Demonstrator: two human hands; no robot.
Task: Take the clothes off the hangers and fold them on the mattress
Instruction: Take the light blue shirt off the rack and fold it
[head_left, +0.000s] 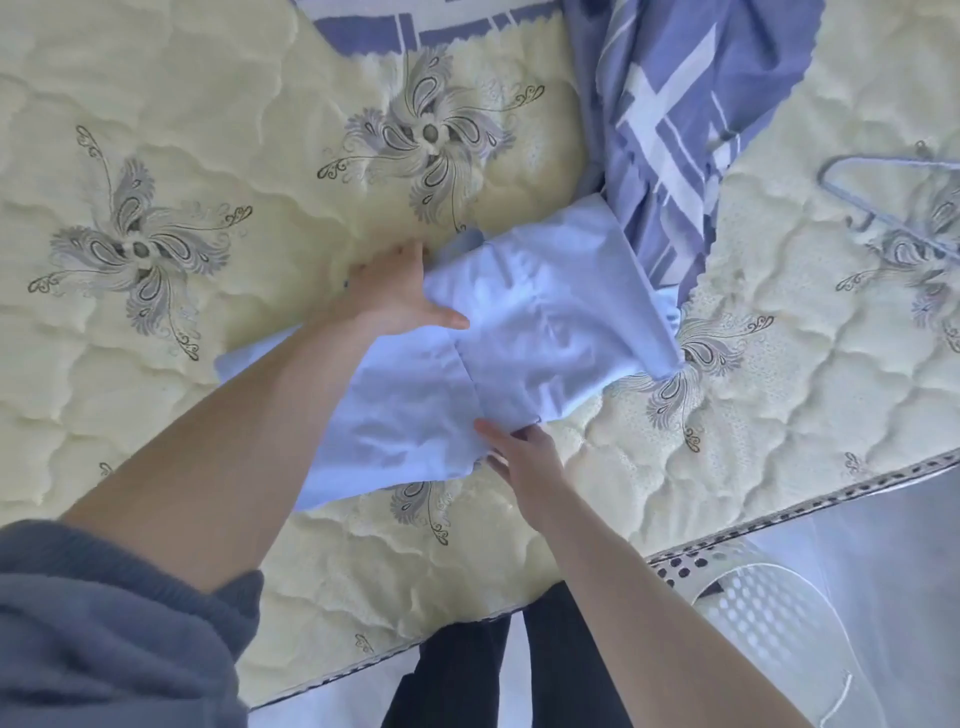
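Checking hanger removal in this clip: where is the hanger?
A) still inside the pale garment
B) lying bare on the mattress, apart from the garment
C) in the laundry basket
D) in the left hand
B: the hanger lies bare on the mattress at the right, well apart from the pale garment.

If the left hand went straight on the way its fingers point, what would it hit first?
Bare mattress lies ahead of the left hand; the first thing it would probably meet is the striped sheet beyond.

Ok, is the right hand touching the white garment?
Touching. The head view shows the right hand pinching the near edge of the garment between thumb and fingers.
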